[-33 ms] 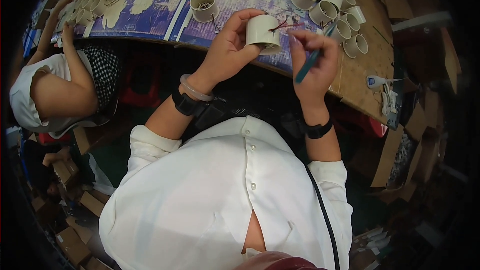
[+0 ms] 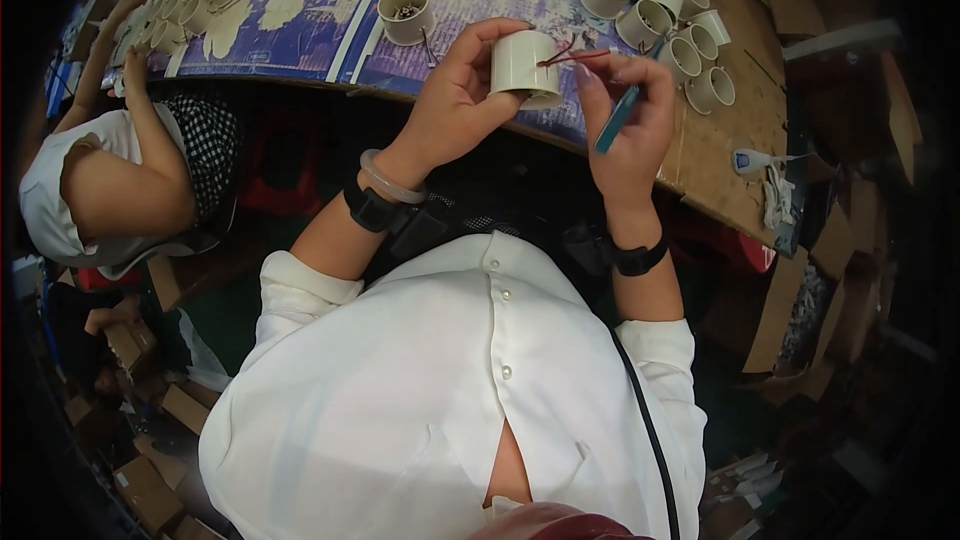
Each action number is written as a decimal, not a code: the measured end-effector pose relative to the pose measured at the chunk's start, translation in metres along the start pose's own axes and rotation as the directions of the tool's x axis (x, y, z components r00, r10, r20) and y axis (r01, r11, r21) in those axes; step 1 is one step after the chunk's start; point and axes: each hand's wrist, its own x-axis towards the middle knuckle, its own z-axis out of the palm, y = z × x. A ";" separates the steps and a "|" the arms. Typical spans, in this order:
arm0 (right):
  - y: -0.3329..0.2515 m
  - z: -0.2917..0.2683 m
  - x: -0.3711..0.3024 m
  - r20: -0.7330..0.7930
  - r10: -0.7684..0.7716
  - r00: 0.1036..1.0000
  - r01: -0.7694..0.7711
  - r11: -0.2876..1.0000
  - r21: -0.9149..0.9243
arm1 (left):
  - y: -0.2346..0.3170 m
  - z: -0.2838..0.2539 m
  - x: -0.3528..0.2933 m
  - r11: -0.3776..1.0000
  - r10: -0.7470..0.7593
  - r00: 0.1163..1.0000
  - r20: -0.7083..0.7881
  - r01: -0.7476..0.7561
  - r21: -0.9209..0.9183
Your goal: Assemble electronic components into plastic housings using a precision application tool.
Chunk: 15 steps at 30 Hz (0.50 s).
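Observation:
My left hand is closed round a white plastic cylinder housing, held on its side above the table edge. Thin red and dark wires stick out of the housing's wall on the right. The red wire runs to the fingertips of my right hand, which seem to pinch its end. That same hand grips a slim blue-teal tool, slanting between thumb and palm; its exact kind I cannot make out. A similar white housing, with small metal parts inside and a wire beside it, stands left of my hands.
Several white housings crowd the table's right side. A small white bottle with a thin nozzle lies near the right corner. At the left, another person sits by more housings. Open cardboard boxes stand at the right.
My right hand has shifted slightly, and the red wire now stretches straighter toward its fingertips. The blue-teal tool has tilted a little. My left hand and the housing stay almost in place.

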 end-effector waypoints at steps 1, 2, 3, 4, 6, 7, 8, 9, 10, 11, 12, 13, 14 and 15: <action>-0.005 0.001 0.005 0.035 0.082 0.996 -0.085 0.991 0.104 | -0.003 0.000 0.000 0.993 0.106 0.994 0.004 -0.106 0.044; -0.009 0.002 0.010 0.078 0.159 0.984 -0.172 0.964 0.204 | -0.005 0.000 0.000 0.993 0.106 0.994 0.008 -0.106 0.044; -0.010 0.002 0.012 0.129 0.229 0.965 -0.258 0.919 0.298 | -0.006 -0.001 -0.001 0.985 0.137 0.990 0.016 -0.138 0.103; -0.010 0.002 0.012 0.127 0.229 0.965 -0.257 0.919 0.298 | -0.007 -0.002 -0.002 0.972 0.169 0.985 0.024 -0.170 0.162; -0.009 0.000 0.010 0.154 0.213 0.965 -0.244 0.945 0.220 | -0.006 -0.004 -0.002 0.954 0.198 0.980 0.033 -0.201 0.220; -0.009 0.000 0.009 0.170 0.206 0.964 -0.236 0.955 0.181 | -0.006 -0.005 -0.002 0.924 0.250 0.967 0.044 -0.252 0.287; -0.009 -0.002 0.008 0.171 0.208 0.963 -0.238 0.954 0.181 | -0.005 -0.006 -0.001 0.886 0.300 0.952 0.058 -0.301 0.352; -0.009 -0.004 0.006 0.171 0.183 0.968 -0.223 0.941 0.256 | -0.004 -0.007 -0.001 0.841 0.348 0.934 0.076 -0.347 0.414; -0.009 -0.006 0.004 0.170 0.158 0.973 -0.207 0.921 0.329 | -0.003 -0.008 -0.001 0.842 0.347 0.935 0.075 -0.346 0.414; -0.009 -0.007 0.002 0.166 0.133 0.977 -0.190 0.897 0.400 | -0.002 -0.010 0.000 0.817 0.379 0.922 0.075 -0.372 0.441; -0.008 -0.007 0.000 0.166 0.133 0.977 -0.190 0.896 0.400 | 0.000 -0.010 0.001 0.790 0.411 0.908 0.076 -0.397 0.467; -0.007 -0.007 -0.003 0.149 0.151 0.977 -0.198 0.903 0.382 | 0.003 -0.011 0.002 0.762 0.443 0.893 0.078 -0.421 0.492; -0.006 -0.007 -0.005 0.131 0.168 0.977 -0.205 0.908 0.364 | 0.005 -0.011 0.004 0.762 0.443 0.893 0.078 -0.421 0.491; -0.006 -0.007 -0.006 0.112 0.185 0.976 -0.213 0.914 0.346 | 0.009 -0.011 0.007 0.680 0.522 0.844 0.124 -0.499 0.537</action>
